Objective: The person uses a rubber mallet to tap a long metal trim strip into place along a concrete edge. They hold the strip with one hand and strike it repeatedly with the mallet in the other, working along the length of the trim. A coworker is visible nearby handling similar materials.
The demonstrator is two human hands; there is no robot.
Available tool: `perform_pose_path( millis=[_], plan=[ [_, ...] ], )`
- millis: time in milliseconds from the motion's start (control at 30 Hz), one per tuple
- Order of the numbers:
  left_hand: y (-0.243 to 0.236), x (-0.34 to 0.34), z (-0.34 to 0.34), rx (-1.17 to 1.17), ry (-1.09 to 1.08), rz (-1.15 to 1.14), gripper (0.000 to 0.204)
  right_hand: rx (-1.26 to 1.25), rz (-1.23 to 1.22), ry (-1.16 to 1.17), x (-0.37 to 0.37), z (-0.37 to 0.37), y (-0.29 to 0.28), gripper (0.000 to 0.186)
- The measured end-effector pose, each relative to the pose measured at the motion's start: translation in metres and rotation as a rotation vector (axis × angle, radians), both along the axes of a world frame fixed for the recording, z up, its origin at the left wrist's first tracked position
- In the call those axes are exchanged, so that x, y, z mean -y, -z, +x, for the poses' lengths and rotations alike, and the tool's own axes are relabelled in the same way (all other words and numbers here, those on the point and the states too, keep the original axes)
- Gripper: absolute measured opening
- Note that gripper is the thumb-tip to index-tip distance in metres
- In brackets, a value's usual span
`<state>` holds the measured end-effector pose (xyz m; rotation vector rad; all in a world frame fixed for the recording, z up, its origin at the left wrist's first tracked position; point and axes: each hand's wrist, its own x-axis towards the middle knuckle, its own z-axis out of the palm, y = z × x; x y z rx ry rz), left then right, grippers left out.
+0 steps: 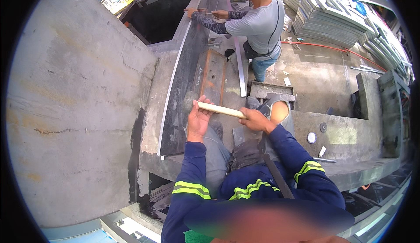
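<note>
A mallet with a pale wooden handle lies across both my hands in front of my lap. Its greyish head blends into the dark panel behind, so its exact shape is hard to make out. My right hand is wrapped round the handle's free end. Palm up, my left hand holds the other end close to the head, its fingers curled at the wood. Just beyond the left hand stands a long dark panel with a pale edge strip.
A co-worker stands ahead, hands at the panel's far end. A concrete wall rises on my left. A metal bar and a wood-edged board lie ahead. On the right ledge are a round tin and a small disc. Stacked panels stand beyond.
</note>
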<state>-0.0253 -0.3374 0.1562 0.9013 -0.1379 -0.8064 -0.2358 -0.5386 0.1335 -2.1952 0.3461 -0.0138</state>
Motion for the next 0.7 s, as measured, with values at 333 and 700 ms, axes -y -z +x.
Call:
perform_pose_path(
  millis=[333,700],
  plan=[
    [0.045,-0.017,0.036,-0.033,-0.138,0.251,0.059,-0.132,-0.136,-0.17,-0.01,0.026,0.002,0.043],
    [0.048,-0.045,0.049,-0.037,-0.206,0.158,0.056,-0.135,-0.157,-0.243,-0.005,0.034,0.013,0.053]
  ],
)
